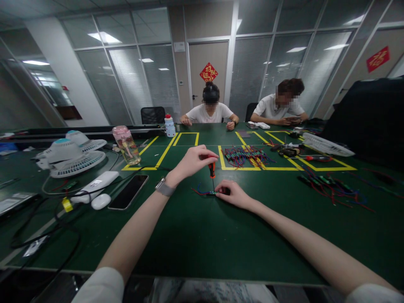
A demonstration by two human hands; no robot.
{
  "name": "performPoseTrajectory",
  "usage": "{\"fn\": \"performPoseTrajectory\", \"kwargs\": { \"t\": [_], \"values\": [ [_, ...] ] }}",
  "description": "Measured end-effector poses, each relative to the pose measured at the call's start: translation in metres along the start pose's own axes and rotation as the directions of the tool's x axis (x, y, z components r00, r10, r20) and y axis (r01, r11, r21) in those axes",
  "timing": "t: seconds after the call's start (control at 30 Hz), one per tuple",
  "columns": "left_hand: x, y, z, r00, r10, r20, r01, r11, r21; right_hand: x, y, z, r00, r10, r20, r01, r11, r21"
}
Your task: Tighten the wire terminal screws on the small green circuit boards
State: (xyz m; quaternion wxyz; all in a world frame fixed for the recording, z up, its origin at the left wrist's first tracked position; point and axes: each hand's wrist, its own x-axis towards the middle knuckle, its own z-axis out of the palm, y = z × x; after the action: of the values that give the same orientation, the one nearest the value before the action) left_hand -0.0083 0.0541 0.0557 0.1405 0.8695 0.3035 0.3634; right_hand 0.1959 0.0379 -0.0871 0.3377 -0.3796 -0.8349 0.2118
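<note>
My left hand (199,162) grips the top of an orange and black screwdriver (212,170) from above, fingers closed round its handle. The screwdriver stands upright, its shaft pointing down onto a small green circuit board (211,193) on the table. Red and blue wires (198,191) stick out from the board's left end. My right hand (232,194) rests on the table with thumb and fingertips pinched on the board's right end. The exact contact of the screwdriver tip is too small to make out.
A heap of wired circuit boards (248,156) lies beyond my hands, with more wired boards (328,183) at right. A phone (128,192), white case (101,202), bottle (126,145) and fans (77,158) stand left. Two people sit across the green table (195,240).
</note>
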Motion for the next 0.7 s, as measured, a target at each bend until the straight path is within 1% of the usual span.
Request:
{"fn": "performPoseTrajectory", "kwargs": {
  "t": [0.07, 0.2, 0.4, 0.57, 0.63, 0.7],
  "values": [
    [0.0002, -0.0034, 0.0022, 1.0, 0.006, -0.013, -0.006, 1.0, 0.017, 0.0001, 0.0003, 0.0002, 1.0, 0.0, 0.001, 0.0, 1.0, 0.001],
    [0.0004, -0.0074, 0.0035, 1.0, -0.008, 0.026, 0.008, 1.0, -0.008, 0.0003, 0.0018, 0.0003, 1.0, -0.011, 0.003, 0.011, 1.0, 0.006],
    [-0.0009, -0.0045, -0.0004, 0.998, -0.036, 0.049, 0.038, 0.998, -0.049, 0.0001, 0.0037, 0.0006, 1.0, -0.007, 0.013, 0.007, 1.0, 0.006],
    [-0.0007, -0.0046, 0.0028, 0.998, -0.003, 0.06, 0.009, 0.994, -0.105, 0.0004, 0.004, 0.0009, 1.0, 0.0, 0.01, 0.0, 1.0, -0.006],
    [-0.0006, -0.0063, 0.0055, 0.999, 0.007, 0.045, -0.002, 0.994, -0.105, 0.0004, 0.0038, 0.0007, 1.0, -0.003, 0.01, 0.003, 1.0, -0.004],
    [-0.0007, -0.0083, 0.0083, 1.0, 0.006, -0.003, -0.007, 0.998, -0.068, 0.0004, 0.0034, 0.0004, 1.0, -0.006, 0.012, 0.006, 1.0, -0.003]
  ]
}}
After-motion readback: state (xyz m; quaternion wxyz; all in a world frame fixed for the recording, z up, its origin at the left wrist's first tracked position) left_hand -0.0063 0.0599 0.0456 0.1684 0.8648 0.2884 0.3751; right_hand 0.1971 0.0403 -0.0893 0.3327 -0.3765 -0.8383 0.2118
